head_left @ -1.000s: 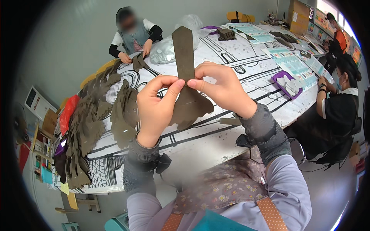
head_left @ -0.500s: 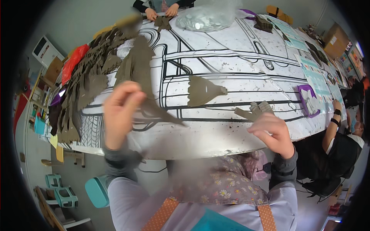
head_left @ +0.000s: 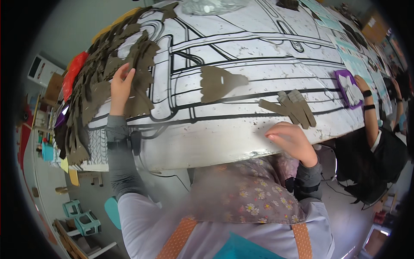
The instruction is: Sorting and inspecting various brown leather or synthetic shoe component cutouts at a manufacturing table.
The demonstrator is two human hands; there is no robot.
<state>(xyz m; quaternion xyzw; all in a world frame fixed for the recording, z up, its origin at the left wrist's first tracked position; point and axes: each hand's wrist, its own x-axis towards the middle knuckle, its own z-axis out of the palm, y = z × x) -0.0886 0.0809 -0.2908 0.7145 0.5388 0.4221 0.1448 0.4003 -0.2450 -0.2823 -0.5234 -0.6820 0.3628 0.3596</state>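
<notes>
My left hand (head_left: 120, 88) reaches over the left side of the table, thumb and fingers apart. Beside and under it lie large flat olive-brown cut pieces (head_left: 142, 75) with scalloped edges, at the right side of a long overlapping pile (head_left: 97, 95). My right hand (head_left: 295, 142) hovers near the front edge, fingers curled in against the thumb, and nothing shows in them. Just beyond it rests a small group of olive-brown strips (head_left: 297, 108). A single fan-shaped piece (head_left: 217, 84) with a small white mark lies flat at mid-table.
Black line drawings cover the white table (head_left: 207, 142). At the right, a co-worker's hand (head_left: 361, 84) is at a purple tray (head_left: 340, 80) of white pieces. A clear plastic bag (head_left: 211, 6) sits at the far edge, and red plastic (head_left: 75, 73) lies by the pile.
My left hand has moved away from me and left; the large piece hanging by it now lies on the pile. The view has shifted, and the co-worker's hand has reached the purple tray.
</notes>
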